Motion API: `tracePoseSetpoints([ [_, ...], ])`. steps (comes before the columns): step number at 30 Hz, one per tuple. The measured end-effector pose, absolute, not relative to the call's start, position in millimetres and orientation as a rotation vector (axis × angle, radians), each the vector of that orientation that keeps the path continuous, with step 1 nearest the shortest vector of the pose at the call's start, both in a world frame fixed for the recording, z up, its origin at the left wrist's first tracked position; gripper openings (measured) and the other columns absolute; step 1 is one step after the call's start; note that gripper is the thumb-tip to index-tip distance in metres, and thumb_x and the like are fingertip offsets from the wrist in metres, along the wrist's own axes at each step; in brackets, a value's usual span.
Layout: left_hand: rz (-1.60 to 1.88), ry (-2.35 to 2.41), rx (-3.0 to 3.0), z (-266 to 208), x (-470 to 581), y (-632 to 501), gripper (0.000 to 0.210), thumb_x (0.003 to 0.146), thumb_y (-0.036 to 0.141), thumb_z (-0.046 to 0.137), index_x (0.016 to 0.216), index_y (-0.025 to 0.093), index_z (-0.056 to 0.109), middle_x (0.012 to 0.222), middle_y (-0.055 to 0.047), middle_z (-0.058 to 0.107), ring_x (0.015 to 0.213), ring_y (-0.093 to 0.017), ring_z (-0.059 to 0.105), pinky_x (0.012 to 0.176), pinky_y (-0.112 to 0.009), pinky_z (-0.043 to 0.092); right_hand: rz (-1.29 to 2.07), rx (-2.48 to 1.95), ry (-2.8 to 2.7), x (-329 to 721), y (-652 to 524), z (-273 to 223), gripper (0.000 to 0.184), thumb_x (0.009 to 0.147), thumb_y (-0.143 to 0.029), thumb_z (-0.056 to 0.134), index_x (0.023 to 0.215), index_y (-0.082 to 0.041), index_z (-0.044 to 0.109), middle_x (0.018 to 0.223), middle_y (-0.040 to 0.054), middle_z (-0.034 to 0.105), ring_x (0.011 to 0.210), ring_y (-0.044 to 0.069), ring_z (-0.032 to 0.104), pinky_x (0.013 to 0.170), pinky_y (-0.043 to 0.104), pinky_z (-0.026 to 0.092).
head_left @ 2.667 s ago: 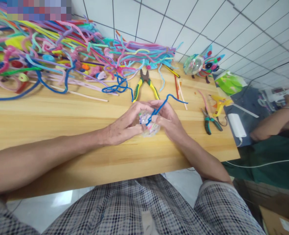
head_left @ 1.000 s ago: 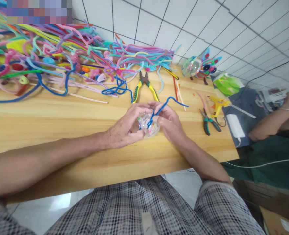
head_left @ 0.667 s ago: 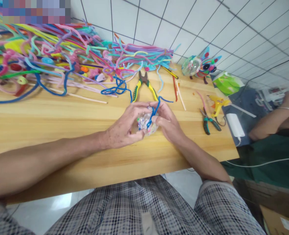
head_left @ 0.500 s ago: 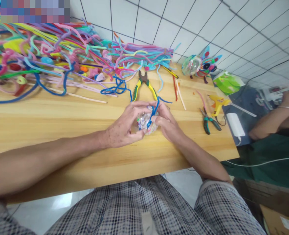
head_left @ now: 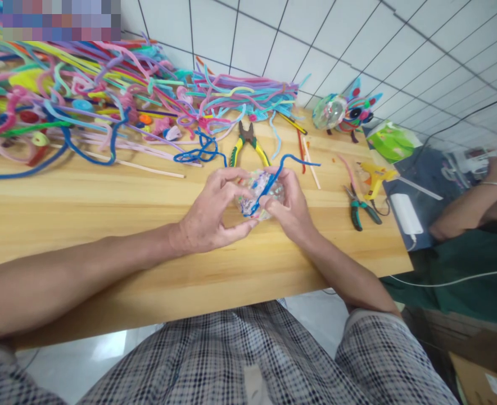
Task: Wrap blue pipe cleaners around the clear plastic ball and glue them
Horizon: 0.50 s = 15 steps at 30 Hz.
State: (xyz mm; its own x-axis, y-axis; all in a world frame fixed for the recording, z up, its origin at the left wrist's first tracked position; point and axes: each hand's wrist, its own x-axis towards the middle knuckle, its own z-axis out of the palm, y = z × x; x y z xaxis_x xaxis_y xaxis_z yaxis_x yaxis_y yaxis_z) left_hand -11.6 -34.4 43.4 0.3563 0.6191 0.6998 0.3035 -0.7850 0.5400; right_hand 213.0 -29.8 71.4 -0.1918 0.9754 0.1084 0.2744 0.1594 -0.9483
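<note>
A clear ball with colourful bits inside (head_left: 249, 203) sits between my two hands above the wooden table. Across it lies a blue pipe cleaner (head_left: 283, 161), its free end curving up and to the right. My right hand (head_left: 293, 205) grips the ball from the right, with the thumb pressing the pipe cleaner onto it. On the left side, my left hand (head_left: 215, 214) curves its fingers and thumb around the ball. Just beyond my hands lie pliers with yellow and green handles (head_left: 235, 152), and left of them a tangled blue cord (head_left: 198, 149).
Many coloured pipe cleaners (head_left: 84, 84) cover the table's back left. At the right are teal-handled pliers (head_left: 357, 214), a yellow glue gun (head_left: 373, 177) and a white power box (head_left: 406, 214). A decorated clear ball figure (head_left: 330, 111) stands near the wall. Another person's arm (head_left: 470, 205) shows beyond.
The ball has turned between my hands, showing more of its top. The pipe cleaner's free end now reaches further right. My left fingers have spread a little.
</note>
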Motion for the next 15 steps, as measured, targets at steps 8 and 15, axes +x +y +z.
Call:
tracePoseSetpoints([
  [8,1.355,0.839,2.335,50.3,-10.6,-36.7,0.011,0.101,0.015,0.071,0.099,0.023,0.063,0.098,-0.003,0.075,0.090,-0.020,0.070,0.081,-0.035,0.056,0.961,-1.254,-1.616,208.1,-32.7,63.3,0.059,0.082,-0.044,0.080,0.132,-0.030,0.053,0.143,0.0120,0.071,0.135,0.033,0.070,0.122,0.059,0.055],
  [15,1.342,0.806,2.215,50.6,-9.5,-38.5,0.017,0.097,0.007,0.068,0.095,0.022,0.061,0.095,0.000,0.077,0.086,-0.016,0.070,0.079,-0.030,0.055,0.911,-1.279,-1.644,209.0,-33.1,60.4,0.058,0.084,-0.042,0.079,0.134,-0.031,0.053,0.144,0.0108,0.069,0.135,0.032,0.069,0.121,0.058,0.056],
])
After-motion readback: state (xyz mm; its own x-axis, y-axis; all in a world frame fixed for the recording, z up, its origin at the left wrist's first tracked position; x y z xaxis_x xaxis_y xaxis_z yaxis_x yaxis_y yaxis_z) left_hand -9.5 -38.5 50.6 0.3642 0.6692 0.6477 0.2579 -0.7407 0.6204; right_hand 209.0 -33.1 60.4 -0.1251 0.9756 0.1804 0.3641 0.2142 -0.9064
